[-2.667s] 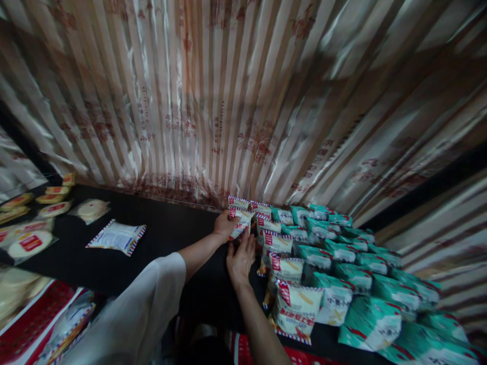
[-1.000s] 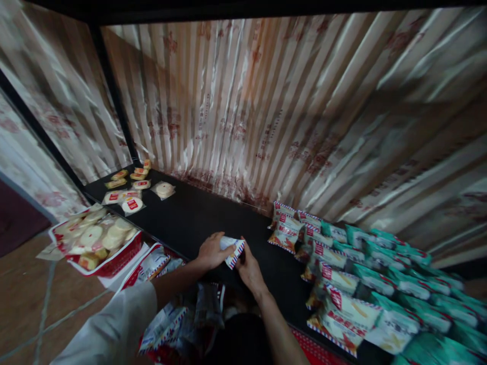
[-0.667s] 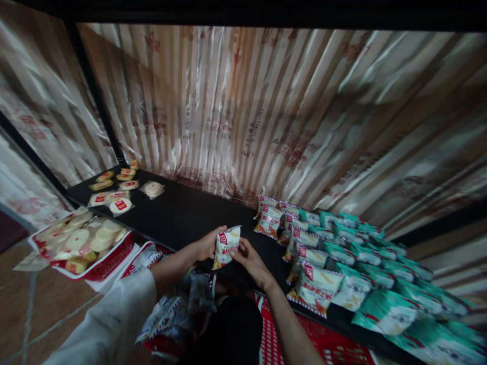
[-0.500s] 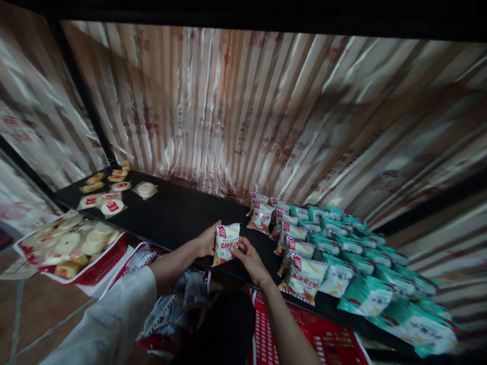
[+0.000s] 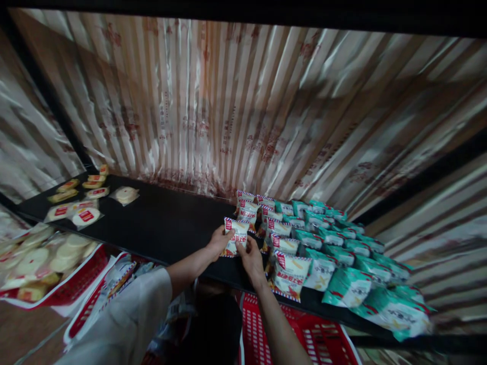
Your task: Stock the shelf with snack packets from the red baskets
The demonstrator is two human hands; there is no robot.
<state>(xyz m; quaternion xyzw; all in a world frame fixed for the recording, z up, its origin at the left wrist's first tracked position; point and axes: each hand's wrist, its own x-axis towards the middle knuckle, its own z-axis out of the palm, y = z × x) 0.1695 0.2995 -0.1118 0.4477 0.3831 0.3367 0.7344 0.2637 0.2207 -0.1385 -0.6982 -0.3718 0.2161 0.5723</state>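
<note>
Snack bag [image 5: 239, 228], white, one | grip: left hand [image 5: 219, 241] and right hand [image 5: 252, 259], both grasping it | at black shelf [image 5: 163, 215], near matching bags [image 5: 290, 276]

Recorded through one camera, worn on the person's head. Looked forward and down, across the black shelf [image 5: 171, 218] to the pleated curtain [image 5: 182, 101] behind it. Sighted from the wearer's own side: picked up white sleeve [image 5: 133, 309] and bare right forearm [image 5: 279, 317] entering from the bottom edge. Placed left hand [image 5: 218, 242] and right hand [image 5: 252, 260] just below frame centre, at near range; put curtain farther off, across the upper half. Covered a wide field, from red basket [image 5: 74, 284] cut by the left edge to green packets [image 5: 348, 287] at lower right. Included dark beam [image 5: 243, 12] along the top edge. Showed shelf slanting down from left to right.
</note>
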